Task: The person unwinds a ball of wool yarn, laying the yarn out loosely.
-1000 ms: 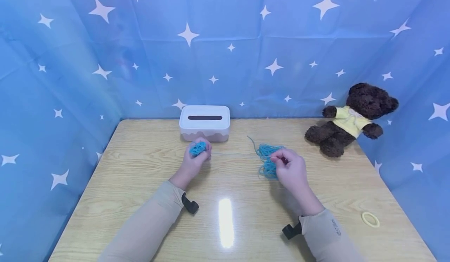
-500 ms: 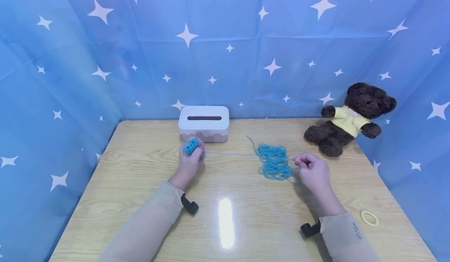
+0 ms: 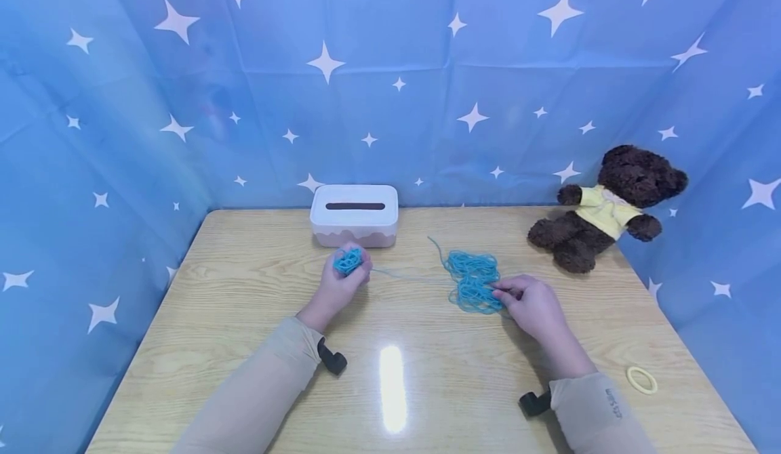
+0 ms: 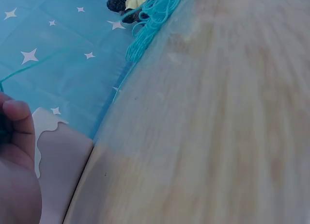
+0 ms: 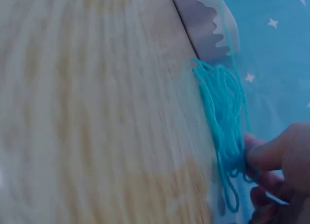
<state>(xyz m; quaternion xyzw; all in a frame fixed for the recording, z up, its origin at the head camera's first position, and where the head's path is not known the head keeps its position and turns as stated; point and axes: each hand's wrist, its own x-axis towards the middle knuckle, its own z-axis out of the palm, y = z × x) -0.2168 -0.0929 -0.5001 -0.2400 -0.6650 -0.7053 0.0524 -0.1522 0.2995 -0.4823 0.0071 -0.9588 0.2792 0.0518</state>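
My left hand point(image 3: 335, 290) grips a small wound bundle of blue yarn point(image 3: 348, 261), held just in front of the tissue box. From it a thin strand point(image 3: 403, 276) runs right to a loose, looped pile of the same yarn point(image 3: 471, 271) on the table. At that pile's right edge, my right hand point(image 3: 537, 308) pinches the yarn between thumb and fingers. The right wrist view shows its thumb point(image 5: 269, 153) against the yarn loops point(image 5: 223, 107). In the left wrist view, only part of my left hand point(image 4: 17, 156) shows, with the strand point(image 4: 22, 71) rising from its fingers.
A white tissue box point(image 3: 355, 214) stands at the table's back edge. On the back right leans a brown teddy bear point(image 3: 604, 213) in a yellow shirt. A pale yellow ring point(image 3: 642, 380) lies near the right edge of the wooden table point(image 3: 305, 386).
My right hand moved right across the yarn pile, uncovering it, then came slightly back to its right edge. My left hand shifted a little left and then right, still holding its bundle.
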